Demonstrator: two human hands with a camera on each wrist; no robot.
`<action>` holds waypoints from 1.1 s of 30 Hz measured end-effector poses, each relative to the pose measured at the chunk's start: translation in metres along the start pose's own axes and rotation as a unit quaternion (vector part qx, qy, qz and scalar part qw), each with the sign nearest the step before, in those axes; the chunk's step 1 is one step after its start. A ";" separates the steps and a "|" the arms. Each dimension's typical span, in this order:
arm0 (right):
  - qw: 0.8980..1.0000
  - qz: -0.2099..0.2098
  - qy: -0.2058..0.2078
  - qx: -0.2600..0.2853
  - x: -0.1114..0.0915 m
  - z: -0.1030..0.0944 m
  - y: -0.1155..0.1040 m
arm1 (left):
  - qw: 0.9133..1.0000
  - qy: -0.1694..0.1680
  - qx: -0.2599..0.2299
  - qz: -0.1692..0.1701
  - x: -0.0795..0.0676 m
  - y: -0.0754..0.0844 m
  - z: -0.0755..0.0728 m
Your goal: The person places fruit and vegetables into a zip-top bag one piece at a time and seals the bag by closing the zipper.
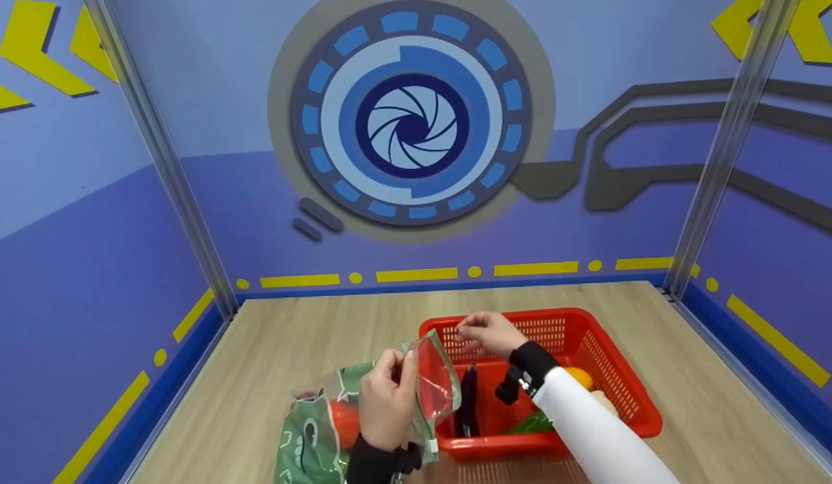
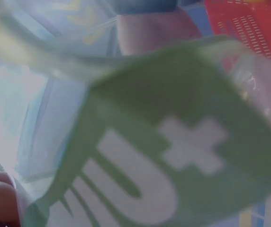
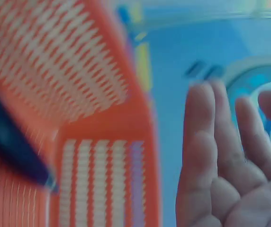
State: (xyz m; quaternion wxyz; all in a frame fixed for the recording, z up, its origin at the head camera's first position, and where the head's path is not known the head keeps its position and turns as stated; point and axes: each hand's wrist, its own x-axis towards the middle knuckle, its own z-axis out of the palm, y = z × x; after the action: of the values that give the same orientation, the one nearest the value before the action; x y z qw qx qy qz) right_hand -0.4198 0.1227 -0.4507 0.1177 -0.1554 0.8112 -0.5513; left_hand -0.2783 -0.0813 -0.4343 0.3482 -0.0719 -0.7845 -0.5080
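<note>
My left hand [image 1: 390,403] pinches the upper edge of a green printed zip bag [image 1: 296,444], whose open mouth leans toward the basket. Through the bag's clear part shows a red, round, tomato-like thing [image 1: 345,423]. Up close in the left wrist view, the bag's green panel [image 2: 192,94] with white print hides most of the scene. Over the far left part of a red basket [image 1: 510,447] hovers my right hand [image 1: 490,334], holding nothing. In the right wrist view its fingers [image 3: 201,123] are loosely extended. A dark eggplant [image 1: 467,403] lies along the basket's left side.
Deeper in the basket, partly behind the right sleeve [image 1: 597,430], are a green leafy vegetable [image 1: 531,423], an orange round fruit [image 1: 580,378] and a pale lumpy thing [image 1: 604,402]. The wooden table [image 1: 255,356] is enclosed by printed blue-purple walls [image 1: 241,215] with metal posts.
</note>
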 end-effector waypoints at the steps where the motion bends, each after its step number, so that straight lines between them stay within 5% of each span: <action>1: 0.999 0.000 0.009 -0.033 0.001 0.004 0.004 | 1.000 0.000 -0.001 0.000 0.000 0.000 0.000; 8: 0.981 -0.006 0.004 -0.193 0.007 0.032 0.024 | 1.000 0.000 -0.004 0.007 0.000 0.000 0.001; 15: 0.944 0.011 0.018 -0.330 0.008 0.043 0.030 | 1.000 -0.007 -0.006 -0.007 0.000 0.001 0.001; 27: 0.930 0.096 -0.059 -0.349 0.006 0.053 0.035 | 1.000 -0.005 -0.008 -0.005 0.000 0.000 0.001; 33: 0.937 0.109 -0.058 -0.327 0.005 0.055 0.039 | 1.000 -0.005 -0.010 -0.003 0.000 -0.001 0.001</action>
State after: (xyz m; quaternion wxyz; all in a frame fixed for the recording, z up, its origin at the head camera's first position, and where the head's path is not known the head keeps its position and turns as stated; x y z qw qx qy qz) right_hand -0.4095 0.0868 -0.5074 0.1670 -0.1276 0.9504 -0.2293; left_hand -0.2787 -0.0807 -0.4353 0.3422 -0.0756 -0.7811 -0.5168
